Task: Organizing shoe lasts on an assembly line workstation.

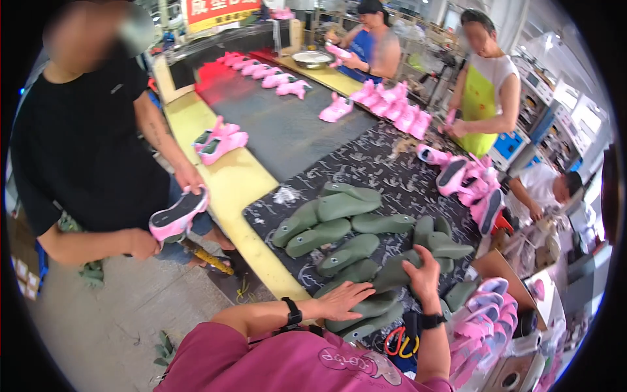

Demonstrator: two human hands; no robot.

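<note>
Dark green shoe lasts (349, 204) lie in a loose pile on the near part of the black, patterned table mat (339, 166). My left hand (341, 301) is open, with fingers stretched out over the lasts nearest me. My right hand (426, 279) curls its thumb and fingers around the end of one green shoe last (392, 273) in the middle of the pile. Part of that last is hidden by the hand. Several more lasts (444, 246) sit just beyond my right hand, some tilted on top of others.
Pink shoe uppers (486, 320) are heaped at my right, with pink shoes (467, 179) farther along that edge. A yellow ledge (245, 186) runs along the table's left side, where a person holds a pink shoe (179, 215). Other people work across the table. Scissors (400, 343) lie near my waist.
</note>
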